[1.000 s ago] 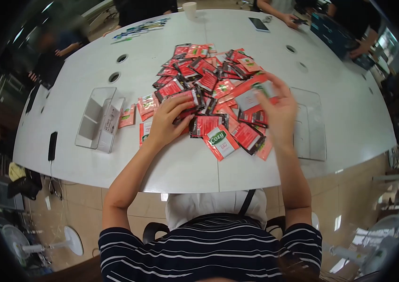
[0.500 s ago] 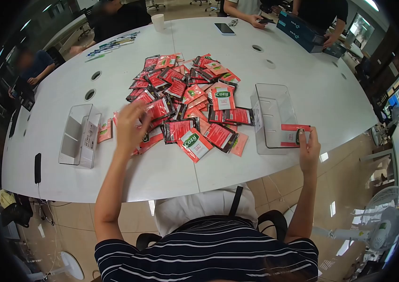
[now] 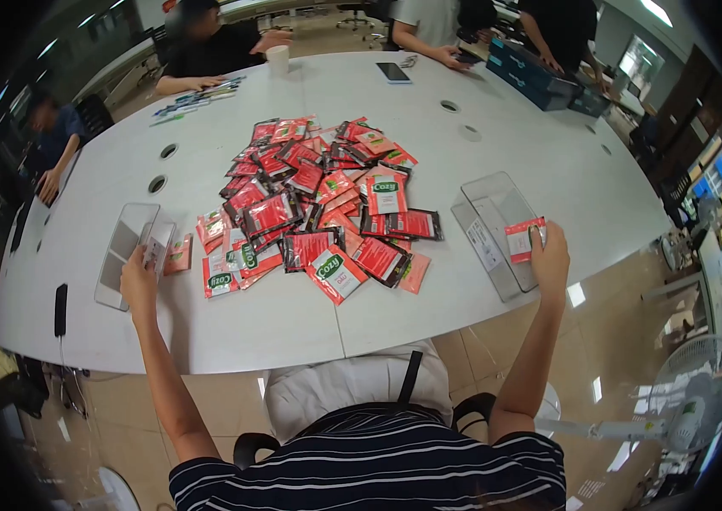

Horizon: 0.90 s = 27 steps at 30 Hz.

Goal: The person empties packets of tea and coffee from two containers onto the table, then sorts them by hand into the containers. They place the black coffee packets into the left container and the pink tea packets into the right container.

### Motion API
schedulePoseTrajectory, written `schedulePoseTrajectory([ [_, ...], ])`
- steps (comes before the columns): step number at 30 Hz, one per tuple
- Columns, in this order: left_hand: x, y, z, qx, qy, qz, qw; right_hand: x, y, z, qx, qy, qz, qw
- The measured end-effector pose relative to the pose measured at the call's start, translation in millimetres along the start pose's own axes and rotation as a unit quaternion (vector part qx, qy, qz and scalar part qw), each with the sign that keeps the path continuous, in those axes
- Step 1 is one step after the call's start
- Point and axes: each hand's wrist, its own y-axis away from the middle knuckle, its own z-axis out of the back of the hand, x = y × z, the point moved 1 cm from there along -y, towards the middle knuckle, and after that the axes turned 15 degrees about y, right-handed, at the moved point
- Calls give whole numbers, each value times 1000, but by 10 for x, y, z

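Note:
My left hand point(image 3: 138, 283) is closed at the near right wall of a clear plastic box point(image 3: 114, 274), its fingers at the rim beside a printed label. My right hand point(image 3: 551, 255) pinches a red and white tea bag sachet point(image 3: 518, 242) over the near end of a second clear box point(image 3: 497, 191). That box sits at an angle, turned or tilted. Between the boxes lies a heap of red, pink and black sachets point(image 3: 306, 175), several marked "Cozy". One Cozy sachet point(image 3: 336, 273) lies at the heap's near edge. A lone sachet point(image 3: 179, 254) rests beside the left box.
Pens point(image 3: 195, 100), a paper cup point(image 3: 277, 59) and a phone point(image 3: 393, 72) are at the far side. Dark blue boxes point(image 3: 531, 72) stand far right. A black bar-shaped object point(image 3: 60, 310) lies at left. Other people sit or stand around the table.
My left hand has moved from the heap leftward to the left box. The right box has turned, with my right hand still holding its sachet there. The view has shifted slightly.

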Motion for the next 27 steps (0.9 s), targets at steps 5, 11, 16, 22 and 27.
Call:
schedulePoseTrajectory([
  [5, 116, 169, 329, -40, 93, -30, 994, -245, -70, -343, 16, 107, 28, 994],
  [11, -221, 723, 1150, 104, 243, -42, 963, -510, -230, -224, -1, -41, 86, 995],
  [16, -511, 1246, 1387, 303, 251, -175, 902, -846, -377, -271, 65, -133, 129, 980],
  [22, -919, 1588, 1239, 433, 279, -224, 828, -1054, -472, -211, 147, -146, 181, 962],
  [27, -1006, 1613, 1046, 439, 265, -223, 829, -980, -392, -84, 168, -232, 186, 940],
])
